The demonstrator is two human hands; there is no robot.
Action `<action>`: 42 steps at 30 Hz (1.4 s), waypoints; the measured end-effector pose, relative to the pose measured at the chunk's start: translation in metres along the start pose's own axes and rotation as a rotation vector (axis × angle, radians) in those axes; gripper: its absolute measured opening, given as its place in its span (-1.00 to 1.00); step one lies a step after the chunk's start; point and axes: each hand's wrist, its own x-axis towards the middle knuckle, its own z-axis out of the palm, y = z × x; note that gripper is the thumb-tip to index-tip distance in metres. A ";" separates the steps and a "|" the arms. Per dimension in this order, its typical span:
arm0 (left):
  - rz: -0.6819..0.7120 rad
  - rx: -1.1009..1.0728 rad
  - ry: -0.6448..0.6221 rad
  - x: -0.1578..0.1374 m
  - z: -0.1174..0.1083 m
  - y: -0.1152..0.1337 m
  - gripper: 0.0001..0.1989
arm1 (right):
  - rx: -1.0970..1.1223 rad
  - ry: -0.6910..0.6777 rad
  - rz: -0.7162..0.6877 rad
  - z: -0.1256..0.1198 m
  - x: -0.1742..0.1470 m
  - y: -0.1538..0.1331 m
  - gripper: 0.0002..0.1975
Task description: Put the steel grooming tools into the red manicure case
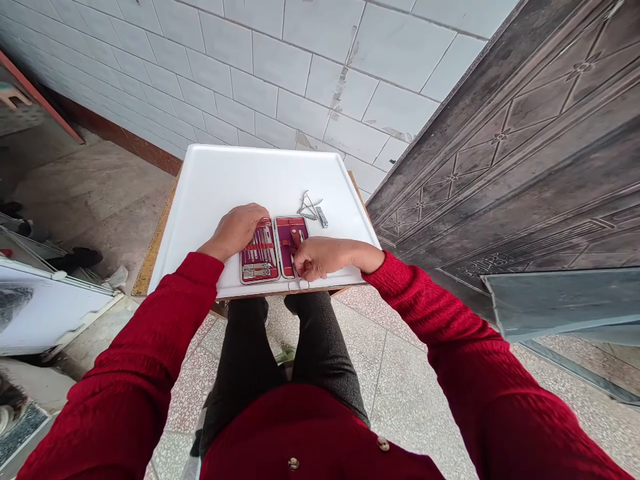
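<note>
An unfolded manicure case (276, 263) with a dark red lining lies on a white tabletop (240, 180). Its left half carries several slim metal tools (259, 248) under a red strap, with clippers (257, 270) along the bottom. My left hand (237, 229) is closed over the upper left edge of the case, its thumb hidden. Over the right half, my right hand (317, 257) pinches a pair of small scissors (299, 283), whose finger loops point toward me; the fingers cover the rest. Beyond the case lie metal nippers (310, 207) and a nail clipper (321, 217).
The table stands near a white tiled wall (285, 60), with a dark carved door (475, 153) at the right. To the left is a white-topped piece of furniture (50, 307). My legs (320, 347) are close to the table's front edge.
</note>
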 end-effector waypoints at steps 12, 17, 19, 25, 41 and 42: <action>0.004 0.015 -0.012 0.000 -0.003 0.000 -0.61 | 0.135 0.407 0.169 -0.032 -0.036 0.050 -0.90; -0.016 0.015 -0.010 0.000 -0.002 0.000 -0.61 | -0.033 0.546 0.319 -0.044 -0.027 0.060 -0.86; -0.018 0.013 -0.014 0.000 -0.002 0.001 -0.61 | -0.169 0.578 0.387 -0.040 -0.023 0.057 -0.86; -0.008 0.007 -0.008 0.000 0.000 0.000 -0.61 | -0.396 0.786 0.387 -0.025 -0.017 0.035 -0.88; -0.023 0.039 0.009 0.000 0.002 0.000 -0.60 | -0.508 0.423 0.664 -0.036 0.041 -0.015 -0.81; -0.021 0.041 0.009 0.000 0.002 0.000 -0.60 | -0.522 0.394 0.678 -0.037 0.044 -0.015 -0.84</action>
